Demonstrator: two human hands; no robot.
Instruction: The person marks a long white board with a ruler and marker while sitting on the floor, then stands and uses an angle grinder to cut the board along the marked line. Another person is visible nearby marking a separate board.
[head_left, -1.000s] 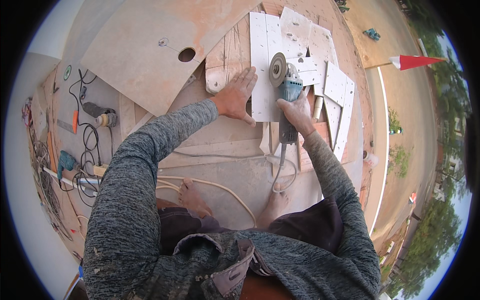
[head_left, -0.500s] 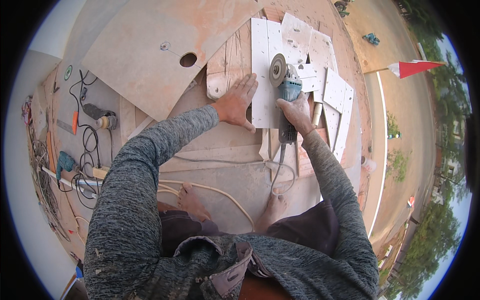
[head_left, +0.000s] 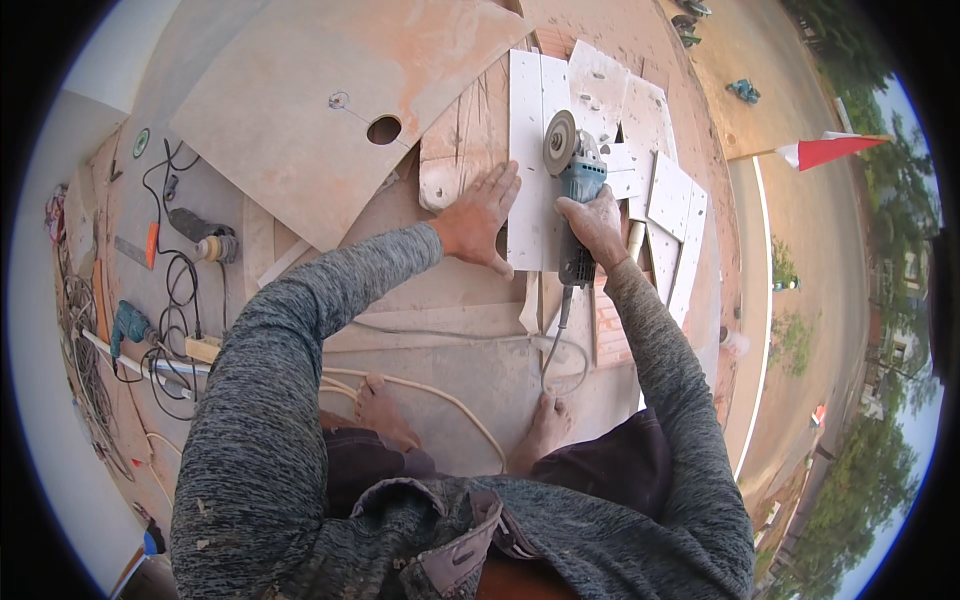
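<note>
My right hand (head_left: pixel 598 225) is wrapped around the body of a blue and black angle grinder (head_left: pixel 583 182). Its round disc (head_left: pixel 561 142) points away from me, over a long white tile strip (head_left: pixel 526 115). Whether the disc touches the tile, I cannot tell. At the strip's left edge my left hand (head_left: pixel 479 222) lies flat with fingers stretched and thumb spread, its fingertips on or against the strip. Under and beside that hand sits a worn, scored board (head_left: pixel 455 160). The grinder's cord (head_left: pixel 564 315) drops toward my feet and loops there.
Several broken white tile pieces (head_left: pixel 680 205) lie to the right. A large slab (head_left: pixel 290 110) with a round hole is at the far left. Another power tool (head_left: pixel 205 235), a teal drill (head_left: pixel 130 325) and tangled cables lie left. A tan hose (head_left: pixel 440 393) runs by my bare feet.
The whole view has shifted slightly, so the tiles sit lower in the picture. The grinder has moved a little farther from me along the strip. My left hand stays flat beside it.
</note>
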